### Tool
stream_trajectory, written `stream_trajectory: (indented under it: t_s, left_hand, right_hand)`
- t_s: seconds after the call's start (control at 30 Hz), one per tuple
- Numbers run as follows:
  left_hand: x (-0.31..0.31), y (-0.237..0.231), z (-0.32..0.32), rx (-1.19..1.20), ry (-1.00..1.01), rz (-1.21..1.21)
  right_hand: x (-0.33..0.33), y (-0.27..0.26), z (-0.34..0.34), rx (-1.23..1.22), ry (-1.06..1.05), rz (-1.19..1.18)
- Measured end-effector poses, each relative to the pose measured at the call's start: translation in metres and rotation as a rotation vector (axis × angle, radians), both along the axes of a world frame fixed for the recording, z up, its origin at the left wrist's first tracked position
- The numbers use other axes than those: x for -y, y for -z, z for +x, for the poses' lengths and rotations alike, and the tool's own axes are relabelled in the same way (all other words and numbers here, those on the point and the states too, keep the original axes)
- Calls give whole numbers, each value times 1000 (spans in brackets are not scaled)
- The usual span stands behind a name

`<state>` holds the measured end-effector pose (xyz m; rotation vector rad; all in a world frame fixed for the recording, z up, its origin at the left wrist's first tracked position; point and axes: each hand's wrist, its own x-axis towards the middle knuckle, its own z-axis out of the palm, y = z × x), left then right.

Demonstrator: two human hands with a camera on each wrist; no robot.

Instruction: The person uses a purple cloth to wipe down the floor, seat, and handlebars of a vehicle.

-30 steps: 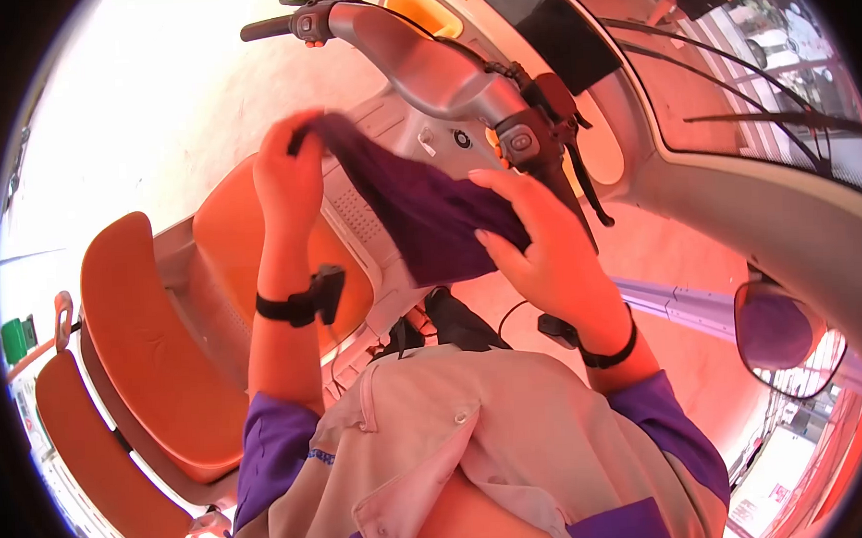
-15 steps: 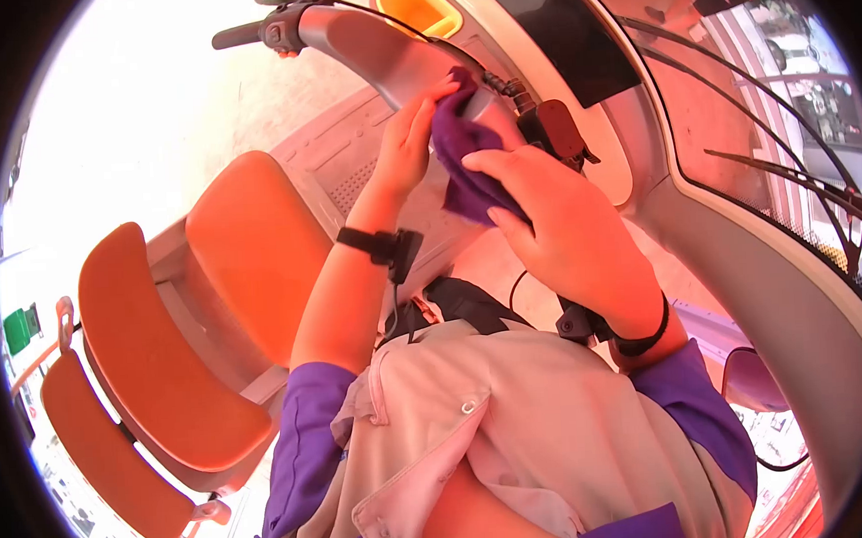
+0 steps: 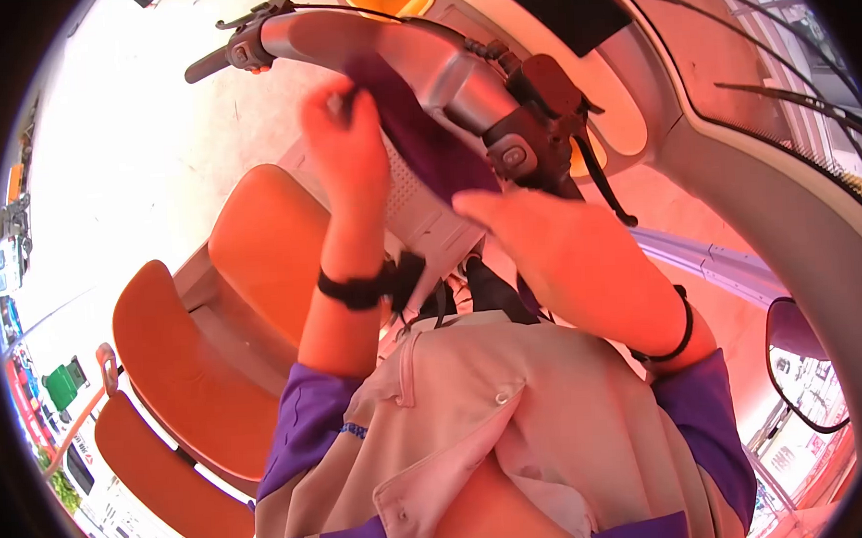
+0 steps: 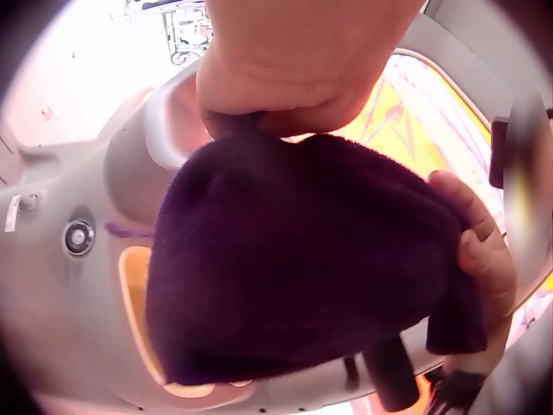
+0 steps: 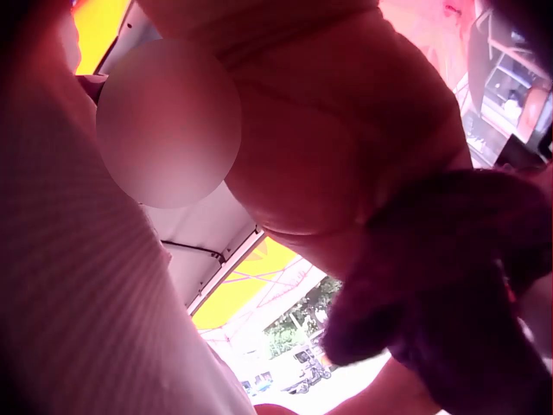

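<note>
A dark purple cloth (image 3: pixel 421 140) is stretched between my two hands in front of the handlebar. My left hand (image 3: pixel 349 157) grips its upper left end, with the fingers curled in. At the lower right end my right hand (image 3: pixel 560 244) holds it. From the left wrist the cloth (image 4: pixel 294 268) shows a fuzzy surface hanging below the left fist (image 4: pixel 302 78), while the right thumb and fingers (image 4: pixel 492 255) pinch its far edge. In the right wrist view the cloth (image 5: pixel 458 294) is dark and bunched beside the right hand (image 5: pixel 363 130).
Just beyond the cloth is a grey handlebar with a black left grip (image 3: pixel 209 65) and a right switch block (image 3: pixel 515 155). A windshield (image 3: pixel 770 110) with wipers curves along the right. Orange seats (image 3: pixel 267 247) stand to the left. A mirror (image 3: pixel 805 363) sits at lower right.
Half a second ago the hands were close together with the cloth bunched by the handlebar. Since then the left hand has moved left, and the cloth is drawn out between the hands.
</note>
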<state>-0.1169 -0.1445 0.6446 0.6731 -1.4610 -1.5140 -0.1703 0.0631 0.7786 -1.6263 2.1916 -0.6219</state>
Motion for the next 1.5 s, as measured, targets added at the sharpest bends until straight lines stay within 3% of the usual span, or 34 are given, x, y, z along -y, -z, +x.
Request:
stream_trajectory:
  t_s: [0.03, 0.07, 0.13, 0.2, 0.23, 0.33, 0.43, 0.57, 0.67, 0.8, 0.97, 1.07, 1.17, 1.37, 1.5]
  left_hand:
    - [11, -7, -12, 11, -100, -247]
    - [19, -4, -29, -173, -56, -309]
    - [30, 9, -52, 125, 24, -793]
    - [21, 29, -59, 262, 413, -485]
    - [22, 35, -55, 298, 333, -602]
    - [21, 38, -28, 535, 358, -759]
    - [16, 47, -13, 551, 360, -943]
    - [32, 38, -39, 722, 301, -1321]
    - [47, 40, -66, 912, 144, -1552]
    - [32, 38, -53, 1033, 208, -1381]
    - [30, 47, -27, 792, 350, -1301]
    - [31, 37, -50, 1115, 89, -1569]
    - [34, 41, -62, 1263, -47, -1607]
    - [5, 81, -32, 1460, -102, -1547]
    - [3, 56, -26, 1543, 14, -1611]
  right_hand:
    - [3, 4, -1, -51, 45, -16]
    - [7, 8, -4, -109, 89, -35]
    - [12, 16, -3, -148, 170, -133]
    - [15, 19, -4, -122, 234, -194]
    - [13, 22, -5, -99, 219, -168]
    - [6, 22, -7, -23, 173, -76]
    - [1, 8, -8, 108, 119, 8]
    - [16, 7, -10, 90, 39, -47]
    - [36, 1, -12, 30, -52, 0]
    - [38, 12, -17, 88, -99, -42]
    - [37, 12, -26, 290, -25, -117]
    - [46, 13, -28, 261, -17, -150]
    - [49, 18, -32, 184, -21, -147]
    - [48, 19, -35, 273, -11, -71]
    - [46, 23, -34, 203, -39, -93]
